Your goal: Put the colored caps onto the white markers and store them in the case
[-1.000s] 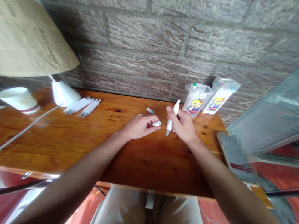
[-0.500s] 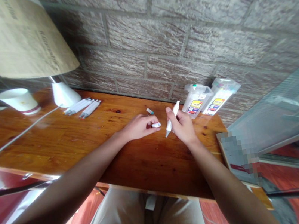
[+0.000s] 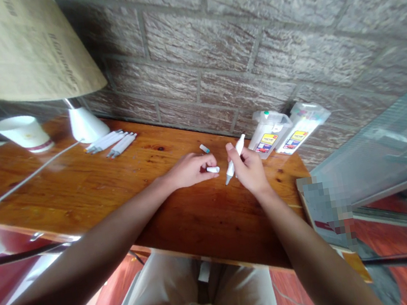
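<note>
My right hand point(image 3: 249, 170) grips a white marker pen point(image 3: 235, 156), held slanted with its bare tip pointing down and left, just above the wooden table point(image 3: 78, 193). My left hand point(image 3: 191, 170) rests on the table with its fingers pinched on a small white pen cap point(image 3: 213, 169), a short gap left of the pen's tip. Another small cap with a blue end point(image 3: 204, 149) lies on the table just behind my left hand.
Two clear plastic marker cases point(image 3: 285, 132) lean on the brick wall at the right. Several white pens point(image 3: 112, 143) lie near a white lamp base point(image 3: 83, 126) with a paper shade point(image 3: 25, 52). A paper cup point(image 3: 22, 132) and a white cable point(image 3: 19, 186) are at the left.
Hardly anything has moved. Both hands keep the same grips, and the view has shifted slightly.
</note>
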Demonstrator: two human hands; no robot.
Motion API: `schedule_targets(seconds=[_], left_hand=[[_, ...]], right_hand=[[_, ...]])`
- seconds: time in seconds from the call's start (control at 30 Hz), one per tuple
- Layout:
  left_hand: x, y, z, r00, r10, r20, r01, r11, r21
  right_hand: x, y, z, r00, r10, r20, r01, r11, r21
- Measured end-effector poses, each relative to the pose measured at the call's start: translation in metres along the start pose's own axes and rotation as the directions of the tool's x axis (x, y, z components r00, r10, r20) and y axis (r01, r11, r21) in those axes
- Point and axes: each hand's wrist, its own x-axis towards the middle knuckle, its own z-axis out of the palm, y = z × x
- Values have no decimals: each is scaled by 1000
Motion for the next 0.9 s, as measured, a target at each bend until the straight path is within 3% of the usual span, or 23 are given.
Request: schedule_targets(seconds=[0.9], left_hand=[[-1, 3, -2, 1000, -6, 28, 5, 1000, 28]], right_hand=[[-1, -2, 1, 999, -31, -9, 30, 999, -42]])
